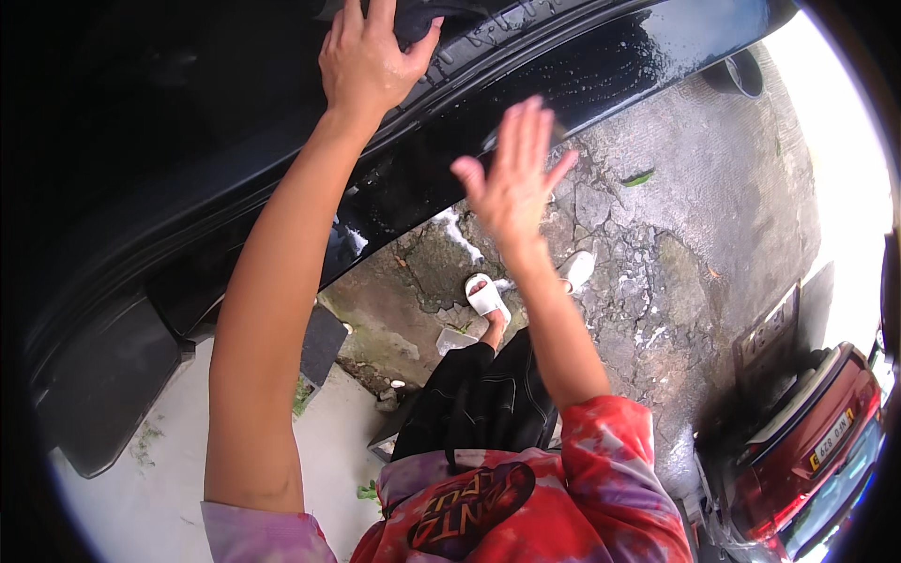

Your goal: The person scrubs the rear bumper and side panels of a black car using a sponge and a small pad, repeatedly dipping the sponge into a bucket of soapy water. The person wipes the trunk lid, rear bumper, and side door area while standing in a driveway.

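Head view: left hand [368,64] is touching dark cloth [413,22] (likely soft; best bunched centrally), clamping unclear; right hand [513,183] is hovering, fingers splayed.

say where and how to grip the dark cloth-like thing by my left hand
Probably pinch the dark cloth-like thing at its rounded near edge, coming from your side: that edge shows between thumb and index finger of your left hand.

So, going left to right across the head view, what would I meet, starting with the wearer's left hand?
Left hand, right hand, green leaf, red car.
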`<state>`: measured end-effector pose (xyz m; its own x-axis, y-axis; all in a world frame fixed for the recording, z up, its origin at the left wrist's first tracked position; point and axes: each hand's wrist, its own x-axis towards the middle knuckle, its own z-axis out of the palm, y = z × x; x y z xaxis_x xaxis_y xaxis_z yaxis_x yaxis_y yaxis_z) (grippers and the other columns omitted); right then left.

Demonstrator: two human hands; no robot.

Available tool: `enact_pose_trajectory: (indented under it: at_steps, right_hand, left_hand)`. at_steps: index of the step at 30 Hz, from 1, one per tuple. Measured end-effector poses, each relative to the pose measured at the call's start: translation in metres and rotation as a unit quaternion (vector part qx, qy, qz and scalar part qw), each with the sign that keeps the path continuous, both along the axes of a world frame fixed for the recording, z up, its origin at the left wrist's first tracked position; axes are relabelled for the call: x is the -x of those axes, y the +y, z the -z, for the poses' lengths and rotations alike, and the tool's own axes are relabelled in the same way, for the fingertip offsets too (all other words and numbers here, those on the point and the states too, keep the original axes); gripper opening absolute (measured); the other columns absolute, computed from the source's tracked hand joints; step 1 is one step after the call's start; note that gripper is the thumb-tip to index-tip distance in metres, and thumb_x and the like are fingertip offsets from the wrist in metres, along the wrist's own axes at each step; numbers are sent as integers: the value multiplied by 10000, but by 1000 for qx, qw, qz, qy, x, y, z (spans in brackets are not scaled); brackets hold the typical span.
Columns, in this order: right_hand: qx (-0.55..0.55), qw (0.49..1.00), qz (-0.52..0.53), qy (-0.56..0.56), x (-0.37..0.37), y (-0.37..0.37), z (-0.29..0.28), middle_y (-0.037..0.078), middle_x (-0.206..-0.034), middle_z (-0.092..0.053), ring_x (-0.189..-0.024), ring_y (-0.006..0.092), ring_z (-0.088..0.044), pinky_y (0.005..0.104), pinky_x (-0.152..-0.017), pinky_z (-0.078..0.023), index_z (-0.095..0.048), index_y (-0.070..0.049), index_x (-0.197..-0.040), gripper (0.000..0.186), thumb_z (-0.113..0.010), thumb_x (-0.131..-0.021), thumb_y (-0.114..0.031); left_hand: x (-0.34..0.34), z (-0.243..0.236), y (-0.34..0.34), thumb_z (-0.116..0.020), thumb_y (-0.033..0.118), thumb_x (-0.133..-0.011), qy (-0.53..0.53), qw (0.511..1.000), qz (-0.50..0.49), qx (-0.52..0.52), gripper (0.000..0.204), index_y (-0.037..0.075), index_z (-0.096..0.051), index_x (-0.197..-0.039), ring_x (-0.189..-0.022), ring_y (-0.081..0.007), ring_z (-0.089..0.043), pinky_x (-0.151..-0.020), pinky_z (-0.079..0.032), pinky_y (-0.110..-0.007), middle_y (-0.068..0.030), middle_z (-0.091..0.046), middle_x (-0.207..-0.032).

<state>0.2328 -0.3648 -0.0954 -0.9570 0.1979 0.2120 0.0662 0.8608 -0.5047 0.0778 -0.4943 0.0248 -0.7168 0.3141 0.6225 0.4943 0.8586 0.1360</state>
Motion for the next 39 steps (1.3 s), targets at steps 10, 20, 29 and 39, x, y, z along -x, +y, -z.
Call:
enact_pose_trajectory:
  at_steps: [10,20,29,39]
  right_hand:
    - [-58,996,69,27,94,154,0,152,-1716,-184,-1597,302,-141,710,-1212,-14,-254,-78,-1634,962,-369,-959,-753]
    - [-127,991,-24,22,62,146,-2,46,-1717,-229,-1582,211,-214,723,-1212,-72,-286,-144,-1632,859,-375,-980,-696]
    - [-20,955,-285,-82,-60,5,1,-26,-1739,-161,-1594,159,-152,636,-1231,-195,-299,-175,-1636,947,-516,-903,-734]
    - [-149,988,-15,-36,55,44,-21,171,-1706,-226,-1595,323,-158,673,-1223,-109,-342,-27,-1599,978,-339,-960,-767]
  left_hand:
    - [1,9,-12,-776,353,-872,-28,999,-32,-6,405,152,-619,-1187,-1004,-384,-664,-830,-543,-475,-116,-650,-1111]
    - [5,8,-14,-801,336,-825,-56,998,-34,-15,433,151,-617,-1171,-997,-397,-656,-839,-544,-488,-129,-643,-1085]
    - [9,14,-5,-784,346,-840,-51,998,-43,-2,431,164,-611,-1190,-1011,-394,-658,-840,-542,-485,-119,-640,-1112]
    - [7,8,-2,-770,309,-883,-42,998,-51,2,378,133,-620,-1182,-1004,-400,-663,-827,-532,-475,-131,-655,-1130]
